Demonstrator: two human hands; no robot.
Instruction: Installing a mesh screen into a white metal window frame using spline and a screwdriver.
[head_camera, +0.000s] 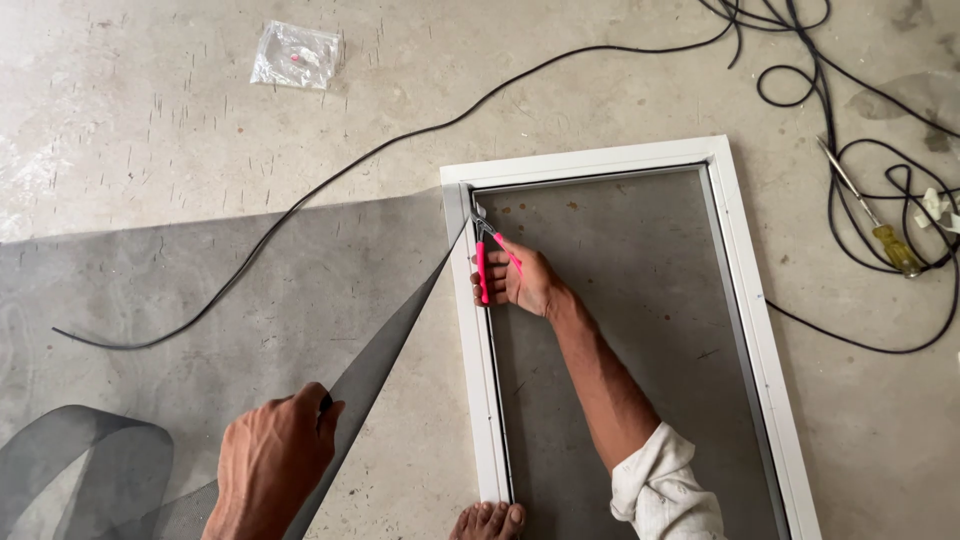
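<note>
From the head camera, looking down at a concrete floor (150, 140), the right hand (520, 280) is curled around a pair of pink-handled cutters (487, 255), fingers wrapped over the handles so the fist is nearly closed. The metal tip of the cutters sits at the upper left inner corner of a white rectangular frame (745, 290) lying flat on the floor, right where the grey mesh (250, 290) meets the frame's edge. The forearm reaches in from below, with a rolled white sleeve (660, 490) at the elbow.

The left hand (272, 460) is low in the picture, well apart from the right. It is clenched on the loose edge of the mesh – fingers folded over the fabric, thumb side up – and the sheet runs taut from that grip up to the frame's corner. The rest of the mesh spreads leftward over the floor and curls over itself at the lower left.

More mesh fills the inside of the frame. A bare foot (487, 520) rests against the frame's lower left part.

Around them – a long black cable (330, 180) crosses the floor above the mesh, more cable lies in loops at the upper right, a yellow-handled screwdriver (870, 215) lies among those loops, and a small clear plastic bag (295, 55) sits near the top left
</note>
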